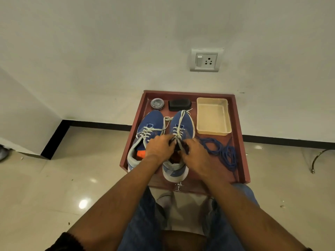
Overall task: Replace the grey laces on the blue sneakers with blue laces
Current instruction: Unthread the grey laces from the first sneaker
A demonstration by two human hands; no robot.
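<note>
A: Item one, the hands?
B: Left hand (159,148) and right hand (194,156), close together over the nearer blue fabric sneaker with white sole (176,142). The fingers of both curl onto its pale grey flat lace (178,130) near the top eyelets; the exact pinch is hidden by the knuckles.

A: Item two, its pair?
B: Second blue fabric sneaker (147,131), just left of the left hand, grey-laced, orange lining showing inside the heel opening.

A: Replacement stock?
B: Loose tangle of dark blue cord laces (222,151), just right of the right hand, lying apart from both shoes.

A: Support?
B: Reddish-brown wooden tray-top table with raised rim (241,134), under both hands, set against a white wall.

A: Surroundings beyond the fingertips?
B: Round tin with clear lid (157,104); black oblong sponge-type block (179,104) beside it; empty-looking cream plastic rectangular tray (213,116) beyond the right hand. A grey wall socket with switch (205,60) above.

A: Obstructions?
B: Both forearms cross the near rim; the hands cover the sneaker's tongue.

A: Legible markings?
B: The tin lid bears print too small to read.
</note>
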